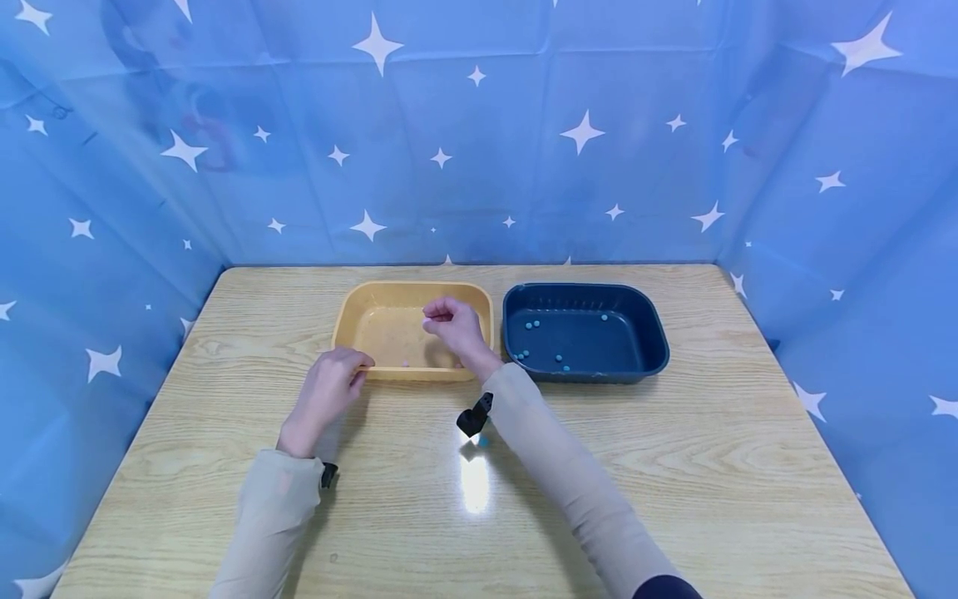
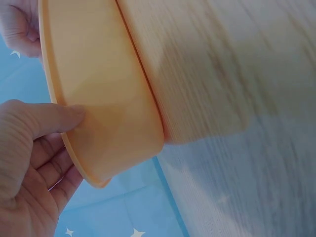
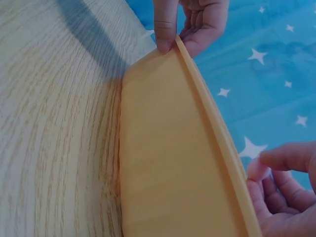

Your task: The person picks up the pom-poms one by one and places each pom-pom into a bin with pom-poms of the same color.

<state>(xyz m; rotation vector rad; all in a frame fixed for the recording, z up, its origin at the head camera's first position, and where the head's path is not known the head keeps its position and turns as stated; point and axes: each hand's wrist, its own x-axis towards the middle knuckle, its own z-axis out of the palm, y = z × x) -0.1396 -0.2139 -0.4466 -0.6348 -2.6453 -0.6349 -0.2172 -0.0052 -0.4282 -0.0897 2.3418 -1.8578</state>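
Note:
My left hand (image 1: 331,389) grips the near left rim of a yellow plastic tray (image 1: 359,291); in the left wrist view its thumb (image 2: 69,116) presses the outer wall and the other fingers go behind the rim. Above the tray's right half, my right hand (image 1: 460,331) pinches a small pink ball (image 3: 257,170) between thumb and fingertip. A tiny pink piece (image 1: 405,363) lies inside the tray by its near wall. The wall hides part of the tray floor in both wrist views.
Just right of the yellow tray stands a dark blue tray (image 1: 584,374) with several small teal balls (image 1: 532,324) scattered on its floor. Both trays sit on a wood-grain table (image 1: 711,466). A blue star-patterned curtain (image 1: 479,125) surrounds the back and sides.

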